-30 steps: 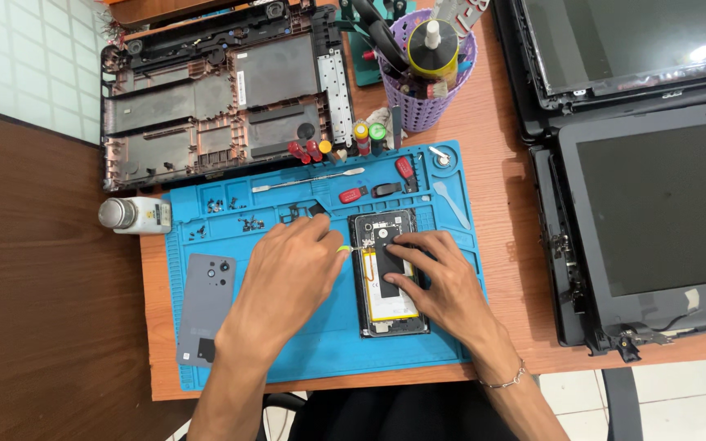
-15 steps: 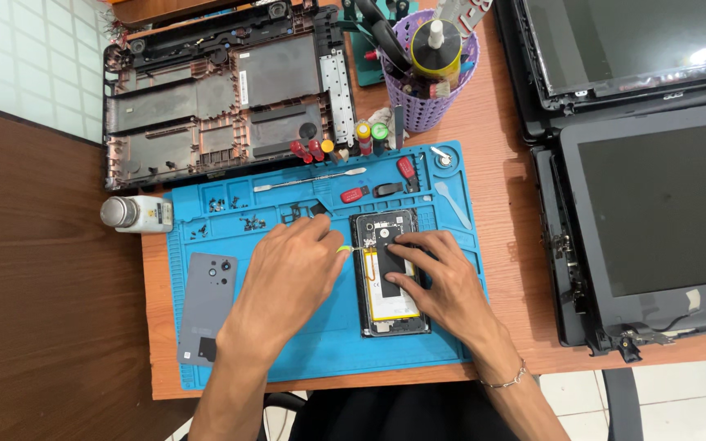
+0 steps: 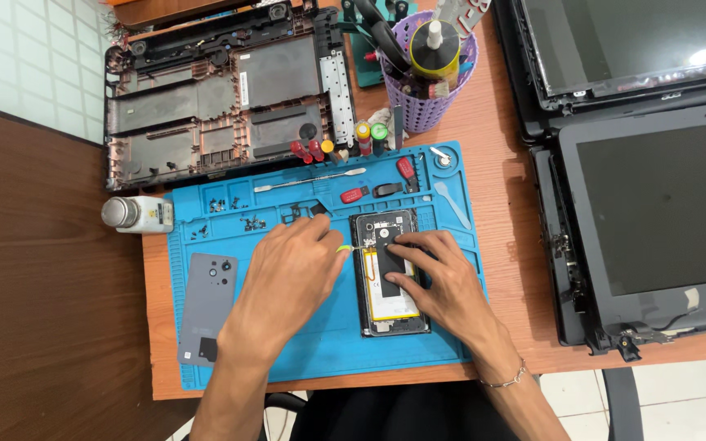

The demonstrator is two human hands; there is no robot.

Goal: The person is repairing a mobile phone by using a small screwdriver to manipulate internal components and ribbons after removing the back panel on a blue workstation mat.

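Everything is placed from the blue mat (image 3: 320, 343) on the orange desk (image 3: 508, 188).

Just off the mat's upper left corner a small white bottle (image 3: 136, 214) lies on its side, metal cap pointing left, with a yellow label patch on its body. On the mat's left part lies a grey phone back cover (image 3: 204, 306), flat, with camera holes near its top and a dark square at its lower edge. Above it, in the mat's upper trays, tiny dark screws (image 3: 234, 216) are scattered. Behind the mat's top edge sits a black laptop base (image 3: 222, 90), opened and bare, with a white strip label on its middle panel.

The left hand (image 3: 292, 273) rests palm down on the mat's middle, fingers curled and pinched around a thin tool with a yellow-green tip (image 3: 343, 247) that points right toward the phone. The forearm runs down to the mat's near edge.

The phone (image 3: 388, 273) lies open, face down, on the mat's right half, showing a yellow-edged battery with a black patch. The right hand (image 3: 443, 282) lies over it, open, index and middle fingers pressing flat on the phone's inside; a thin bracelet circles the wrist.

Beyond the mat's upper right corner stands a purple basket (image 3: 426, 90) of tools. Right of the mat lie two dark laptop screens (image 3: 663, 204).
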